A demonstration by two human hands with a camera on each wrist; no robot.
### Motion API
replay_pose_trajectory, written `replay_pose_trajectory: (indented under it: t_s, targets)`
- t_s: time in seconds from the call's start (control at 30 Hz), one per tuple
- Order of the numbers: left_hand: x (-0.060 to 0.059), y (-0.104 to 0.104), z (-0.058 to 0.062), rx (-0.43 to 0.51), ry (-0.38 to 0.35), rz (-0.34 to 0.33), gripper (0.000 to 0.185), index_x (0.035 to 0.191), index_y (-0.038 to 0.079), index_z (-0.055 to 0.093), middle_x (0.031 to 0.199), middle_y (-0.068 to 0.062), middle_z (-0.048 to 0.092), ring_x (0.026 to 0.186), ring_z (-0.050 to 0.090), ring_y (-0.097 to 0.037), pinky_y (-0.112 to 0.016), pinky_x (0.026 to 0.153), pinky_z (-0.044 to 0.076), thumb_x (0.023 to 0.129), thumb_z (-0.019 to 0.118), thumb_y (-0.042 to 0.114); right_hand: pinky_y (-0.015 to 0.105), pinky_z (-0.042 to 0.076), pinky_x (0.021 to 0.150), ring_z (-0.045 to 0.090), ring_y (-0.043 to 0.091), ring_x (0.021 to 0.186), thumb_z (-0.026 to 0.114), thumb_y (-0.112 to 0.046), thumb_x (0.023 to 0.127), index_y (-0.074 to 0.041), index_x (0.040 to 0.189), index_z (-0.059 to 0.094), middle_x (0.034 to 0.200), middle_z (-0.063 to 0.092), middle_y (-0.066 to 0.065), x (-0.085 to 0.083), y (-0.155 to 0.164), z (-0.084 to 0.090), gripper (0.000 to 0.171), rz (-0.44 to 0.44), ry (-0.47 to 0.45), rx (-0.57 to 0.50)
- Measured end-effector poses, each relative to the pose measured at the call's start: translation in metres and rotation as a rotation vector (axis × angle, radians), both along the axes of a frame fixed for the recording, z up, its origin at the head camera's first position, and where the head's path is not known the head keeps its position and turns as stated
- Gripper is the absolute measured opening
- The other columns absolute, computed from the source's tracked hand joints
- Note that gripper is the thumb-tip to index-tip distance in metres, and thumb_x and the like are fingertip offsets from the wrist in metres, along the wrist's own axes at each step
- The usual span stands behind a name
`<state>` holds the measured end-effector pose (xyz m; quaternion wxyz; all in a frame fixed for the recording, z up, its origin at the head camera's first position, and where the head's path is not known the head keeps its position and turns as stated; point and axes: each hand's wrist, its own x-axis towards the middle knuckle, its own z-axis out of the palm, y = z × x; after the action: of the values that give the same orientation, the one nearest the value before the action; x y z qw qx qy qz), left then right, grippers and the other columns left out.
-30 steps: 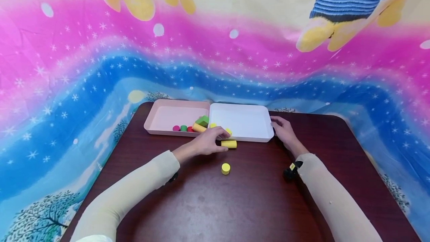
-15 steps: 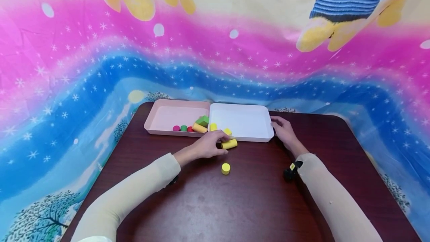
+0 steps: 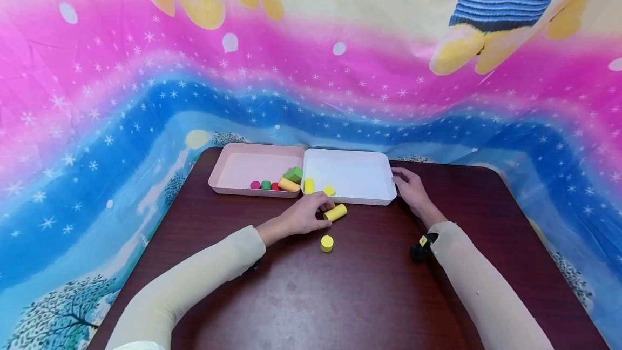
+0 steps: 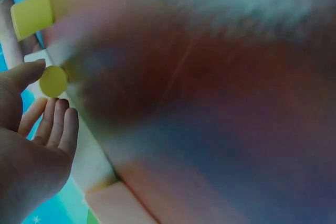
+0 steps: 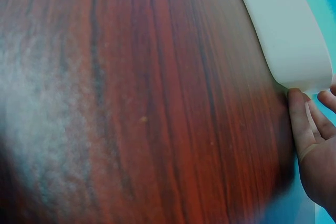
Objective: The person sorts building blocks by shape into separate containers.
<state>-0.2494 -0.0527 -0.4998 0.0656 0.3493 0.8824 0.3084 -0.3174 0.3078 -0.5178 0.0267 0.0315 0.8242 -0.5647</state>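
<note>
My left hand [image 3: 307,214] pinches a yellow cylinder [image 3: 336,213] between thumb and fingertips, just in front of the white tray [image 3: 355,174]. In the left wrist view the round end of that cylinder [image 4: 53,82] sits between the thumb and the fingers. Nearer to me, a short yellow cylinder [image 3: 327,243] stands alone on the table. My right hand [image 3: 412,190] touches the right side of the white tray with straight fingers; the right wrist view shows fingertips [image 5: 295,95] at its corner. Inside the white tray, along its left and front, are a yellow block [image 3: 309,185] and a yellow piece [image 3: 329,190].
Left of the white tray, a pink tray [image 3: 243,163] touches it. It bears a green block [image 3: 293,174], a tan-orange cylinder [image 3: 289,184] and small red, green and magenta pieces. Both trays lie at the back edge of the dark wooden table [image 3: 340,296], before a printed curtain.
My left hand has shifted slightly toward me and to the right. The yellow cylinder has turned, its right end tilting away from me. My right hand stays at the white tray.
</note>
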Motion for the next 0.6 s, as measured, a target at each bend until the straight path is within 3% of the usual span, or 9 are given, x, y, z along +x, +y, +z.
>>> replay_pose_trajectory:
  t_s: [0.13, 0.3, 0.6]
  targets:
    - [0.0006, 0.0034, -0.0054, -0.037, 0.002, 0.023, 0.04, 0.127, 0.012, 0.07, 0.119, 0.001, 0.067, 0.108, 0.064, -0.011, -0.025, 0.096, 0.056, 0.094, 0.084, 0.029, 0.036, 0.054, 0.099, 0.056, 0.036, 0.132, 0.047, -0.023, 0.114, -0.007, 0.158, 0.048, 0.153, 0.052, 0.022, -0.0005, 0.0001, 0.0002, 0.048, -0.001, 0.0, 0.005]
    - [0.0005, 0.0049, -0.0053, -0.013, -0.012, 0.027, 0.036, 0.126, 0.011, 0.07, 0.119, 0.0, 0.067, 0.107, 0.064, -0.012, -0.025, 0.095, 0.057, 0.094, 0.083, 0.023, 0.042, 0.053, 0.103, 0.056, 0.035, 0.132, 0.048, -0.023, 0.114, -0.008, 0.158, 0.049, 0.153, 0.052, 0.021, -0.0005, -0.0008, 0.0006, 0.047, -0.01, -0.005, 0.003]
    - [0.002, 0.0022, -0.0052, -0.005, -0.018, 0.007, 0.035, 0.127, 0.009, 0.069, 0.12, -0.001, 0.067, 0.109, 0.066, -0.015, -0.026, 0.095, 0.057, 0.096, 0.08, 0.019, 0.037, 0.052, 0.099, 0.056, 0.036, 0.129, 0.048, -0.023, 0.113, -0.007, 0.157, 0.05, 0.151, 0.054, 0.022, -0.0006, -0.0001, -0.0008, 0.046, -0.009, 0.009, 0.02]
